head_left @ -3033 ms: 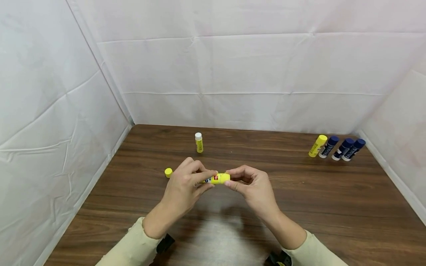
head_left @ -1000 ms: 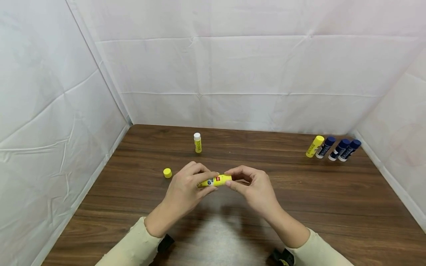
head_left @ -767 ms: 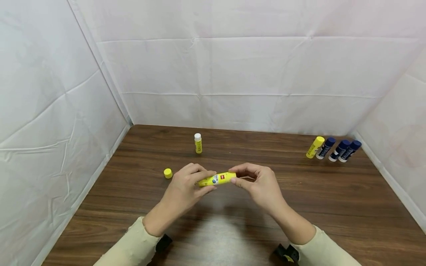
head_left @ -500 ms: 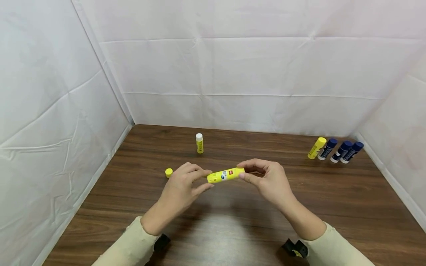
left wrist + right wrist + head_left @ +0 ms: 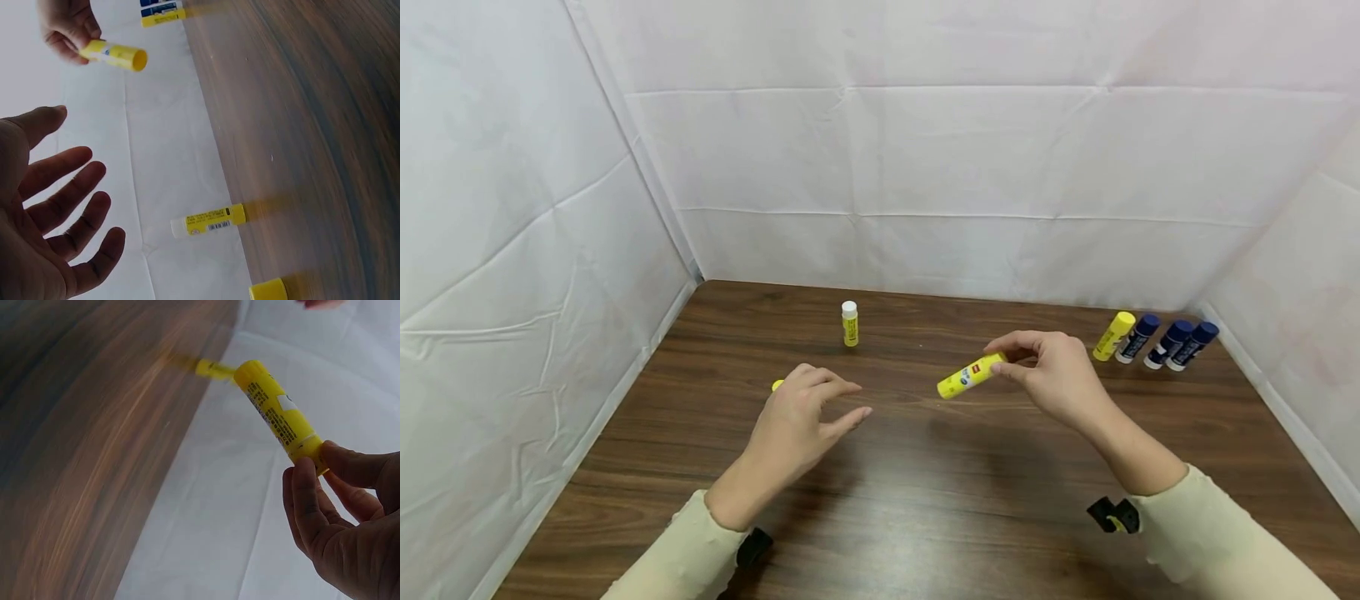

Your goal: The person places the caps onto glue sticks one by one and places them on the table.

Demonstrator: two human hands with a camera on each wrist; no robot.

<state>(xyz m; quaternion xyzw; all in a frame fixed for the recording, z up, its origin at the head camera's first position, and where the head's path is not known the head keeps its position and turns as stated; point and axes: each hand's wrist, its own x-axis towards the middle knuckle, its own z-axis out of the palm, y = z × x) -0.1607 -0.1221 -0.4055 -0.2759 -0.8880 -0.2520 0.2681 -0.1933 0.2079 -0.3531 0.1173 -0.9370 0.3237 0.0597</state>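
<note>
My right hand (image 5: 1060, 375) pinches a yellow glue stick (image 5: 967, 377) by one end between thumb and fingers, above the table. The tube slants, its other end pointing down and left. In the left wrist view that far end (image 5: 139, 60) faces the camera. My left hand (image 5: 793, 421) is held over the table at the left, holding nothing, thumb and fingers spread apart. Partly hidden behind it in the head view is a small yellow cap (image 5: 269, 290), which shows on the table in the left wrist view. Beyond stands a yellow glue stick with a white top (image 5: 850, 323).
At the back right of the brown wooden table (image 5: 895, 517) stand another yellow glue stick (image 5: 1113, 337) and three dark blue ones with white bases, the nearest being a blue glue stick (image 5: 1138, 338). White cloth walls (image 5: 955, 150) enclose the back and sides.
The left hand has let go of the yellow glue stick it held together with the right and drawn slightly left. The right hand has carried the stick right and farther back.
</note>
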